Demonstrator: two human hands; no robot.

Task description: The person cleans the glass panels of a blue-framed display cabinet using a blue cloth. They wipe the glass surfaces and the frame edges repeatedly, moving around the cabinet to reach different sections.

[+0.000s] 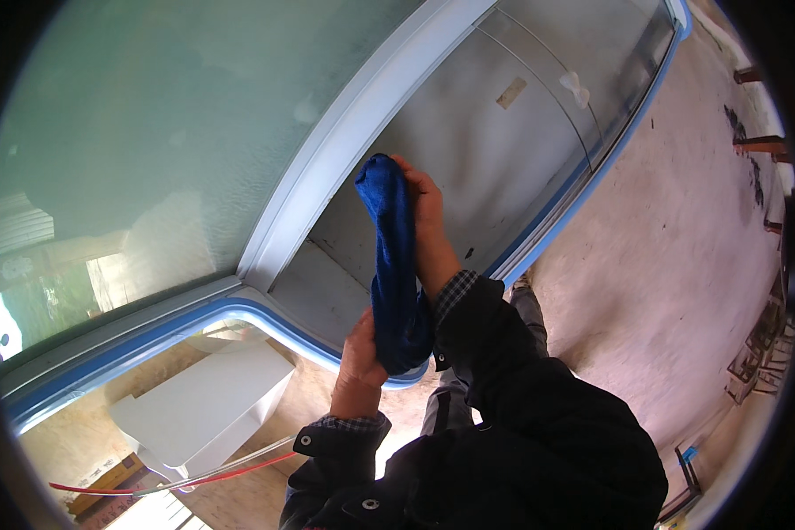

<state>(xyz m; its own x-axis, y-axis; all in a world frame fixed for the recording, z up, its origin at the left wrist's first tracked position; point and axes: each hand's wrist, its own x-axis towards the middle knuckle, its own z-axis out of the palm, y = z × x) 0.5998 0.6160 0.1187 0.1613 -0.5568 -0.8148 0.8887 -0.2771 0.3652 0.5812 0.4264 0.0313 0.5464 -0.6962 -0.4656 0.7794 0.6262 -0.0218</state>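
A bunched, twisted blue cloth point(394, 232) is held up between my two hands, over the open part of a display case or chest freezer. My left hand point(361, 364) grips its lower, folded end. Farther up, my right hand point(427, 205) holds the cloth near its top end, the fingers partly hidden behind it. Beneath the cloth lies the grey inside floor point(331, 271) of the case. A large greenish glass panel point(172, 132) covers the case's left part, edged by a white frame bar point(344, 119).
Blue trim point(238, 308) runs round the case's rim. A white box-like thing point(205, 397) stands at the lower left, with red and white cords point(238, 467) beside it. Thin wires and a white piece point(574, 89) lie at the upper right. Wooden furniture point(758, 358) stands at the far right.
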